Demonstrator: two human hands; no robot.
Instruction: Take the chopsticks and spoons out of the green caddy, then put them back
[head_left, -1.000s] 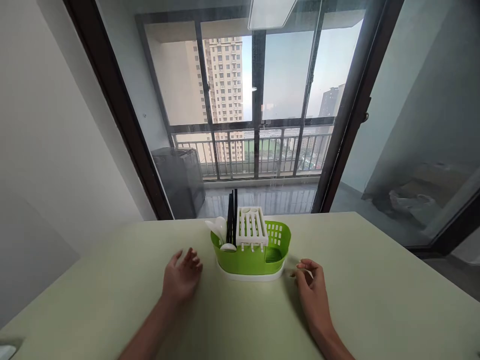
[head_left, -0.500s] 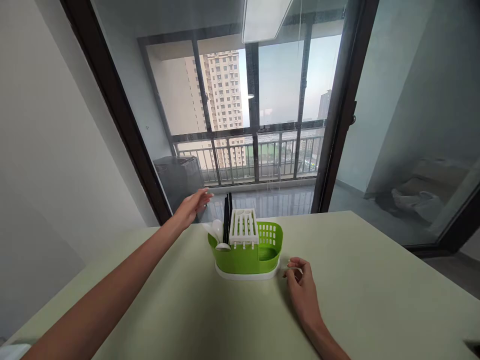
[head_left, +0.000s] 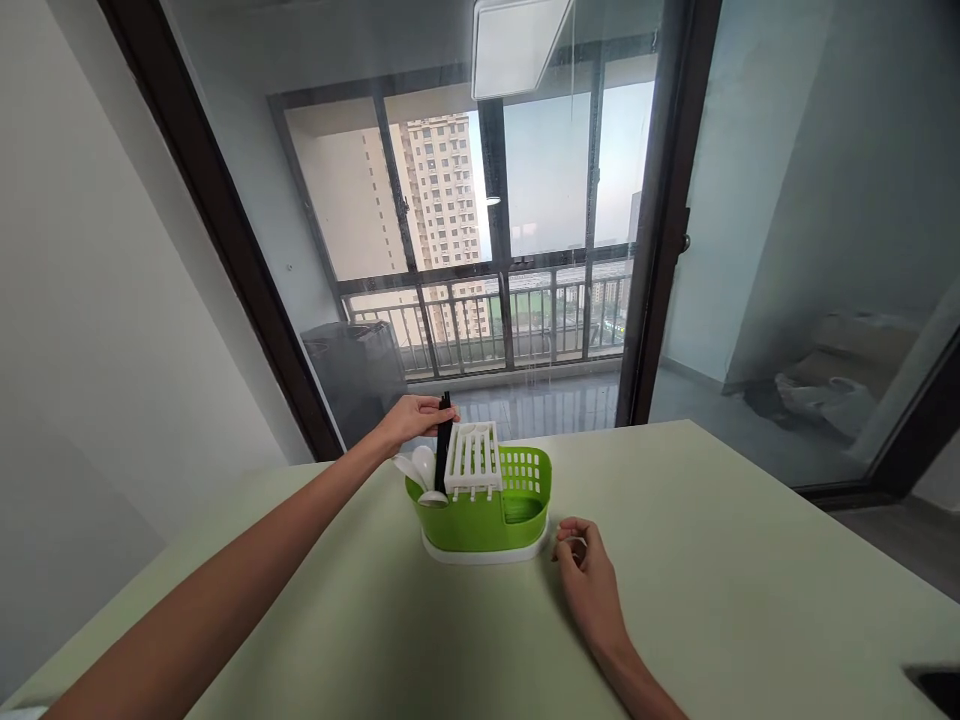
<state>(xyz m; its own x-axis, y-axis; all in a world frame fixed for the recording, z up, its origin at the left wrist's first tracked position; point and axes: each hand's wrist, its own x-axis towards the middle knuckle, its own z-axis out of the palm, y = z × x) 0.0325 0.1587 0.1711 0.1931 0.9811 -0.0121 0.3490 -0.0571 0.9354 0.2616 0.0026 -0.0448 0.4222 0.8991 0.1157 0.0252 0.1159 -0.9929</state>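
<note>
On our pale green worktop (head_left: pixel 750 580), by a big glass door (head_left: pixel 525 250) with a balcony and tall buildings outside, sits a green caddy (head_left: pixel 480 515) on a white base. Our left hand (head_left: pixel 409 420) reaches over its far left end, and its grip is pinched shut on the top of the black chopsticks (head_left: pixel 443 440), which stand upright in the caddy. White spoons (head_left: pixel 420 470) lean just beside them, next to a white slotted rack (head_left: pixel 472 460). Our right hand (head_left: pixel 589 575) rests on the worktop just right of the caddy, fingers curled loosely, holding nothing.
</note>
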